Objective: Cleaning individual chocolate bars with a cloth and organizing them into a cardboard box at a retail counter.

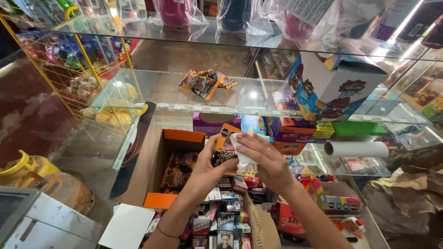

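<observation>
My left hand (207, 171) grips an orange and black snack packet (225, 140) from below, in front of the glass shelves. My right hand (265, 159) presses a crumpled white cloth or tissue (240, 148) against the packet's right side. Both hands hover over an open cardboard box (157, 154) with orange flaps that holds several similar orange packets (180, 168).
A glass shelf (152, 99) above carries three orange packets (205, 82) and a white and blue carton (330, 87). A paper roll (356, 149) lies on a lower shelf at right. Cigarette packs (221, 216) sit below. A yellow wire rack (78, 69) stands left.
</observation>
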